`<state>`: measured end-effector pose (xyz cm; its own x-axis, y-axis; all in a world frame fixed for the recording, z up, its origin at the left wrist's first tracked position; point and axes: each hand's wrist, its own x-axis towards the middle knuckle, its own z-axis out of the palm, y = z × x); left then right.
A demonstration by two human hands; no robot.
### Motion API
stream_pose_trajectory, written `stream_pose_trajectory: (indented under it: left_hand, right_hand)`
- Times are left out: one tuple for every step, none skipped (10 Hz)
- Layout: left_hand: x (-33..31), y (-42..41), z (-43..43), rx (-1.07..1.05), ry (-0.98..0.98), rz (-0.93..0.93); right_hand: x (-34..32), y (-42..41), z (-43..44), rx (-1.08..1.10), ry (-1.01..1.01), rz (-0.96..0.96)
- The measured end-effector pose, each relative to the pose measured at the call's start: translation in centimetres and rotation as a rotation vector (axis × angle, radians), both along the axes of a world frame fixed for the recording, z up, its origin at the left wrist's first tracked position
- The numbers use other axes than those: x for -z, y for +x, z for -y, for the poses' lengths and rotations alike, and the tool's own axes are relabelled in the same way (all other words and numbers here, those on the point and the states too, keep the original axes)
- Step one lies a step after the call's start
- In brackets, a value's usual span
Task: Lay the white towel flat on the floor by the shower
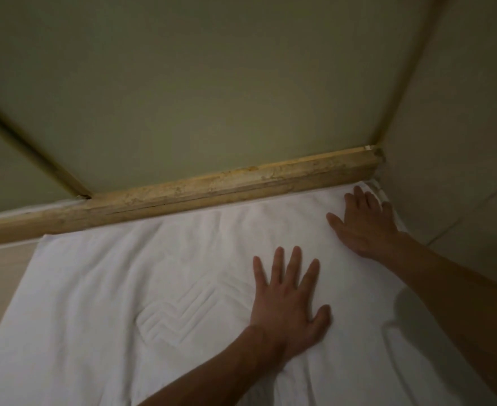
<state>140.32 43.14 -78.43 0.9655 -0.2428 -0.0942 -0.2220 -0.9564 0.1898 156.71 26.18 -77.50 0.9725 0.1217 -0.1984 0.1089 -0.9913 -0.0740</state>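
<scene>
Left hand [285, 306] presses palm-down, fingers spread and gripping nothing, on the white terry towel with its woven chevron emblem [159, 276], spread over the floor against the worn tan stone shower curb [212, 186]. Right hand [364, 227], likewise splayed, flattens the two-o'clock corner. Soft, light, limp cloth probably smooths best from its edges.

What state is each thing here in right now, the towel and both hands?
white towel: spread on the floor against the shower threshold, a few wrinkles near the bottom.
left hand: open, palm flat on the towel.
right hand: open, pressing the far right corner.
</scene>
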Motion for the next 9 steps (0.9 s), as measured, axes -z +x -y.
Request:
stream_pose_trajectory:
  left_hand:
    - [0.0,0.1,0.1,0.002,-0.007,-0.001]
    - [0.2,0.0,0.0,0.002,-0.008,0.003]
    - [0.2,0.1,0.0,0.0,-0.006,0.005]
    - [0.5,0.1,-0.1,-0.002,-0.001,-0.001]
    - [0.4,0.2,-0.1,-0.002,0.019,-0.015]
    - [-0.1,0.2,-0.1,0.005,0.013,-0.033]
    - [-1.1,0.1,-0.3,-0.01,-0.003,-0.073]
    - [-3.0,-0.3,-1.1,-0.032,-0.048,-0.081]
    - [-5.7,-0.5,-3.8,-0.106,-0.084,-0.043]
  right_hand:
    - [0.1,0.2,0.4,0.014,0.025,0.006]
    - [0.0,0.7,0.2,0.039,0.068,-0.017]
    - [-0.4,0.5,-0.1,0.045,0.071,-0.027]
    - [-1.1,-0.9,-0.6,0.009,0.049,-0.032]
    - [-1.9,-3.1,-1.3,-0.055,0.055,-0.034]
    - [-3.1,-5.6,-2.1,-0.104,0.079,-0.087]
    - [-4.0,-8.3,-2.6,-0.127,0.044,-0.168]
    - [-4.9,-10.2,-3.0,-0.154,0.013,-0.233]
    - [-7.1,-11.1,-4.1,-0.214,-0.031,-0.202]
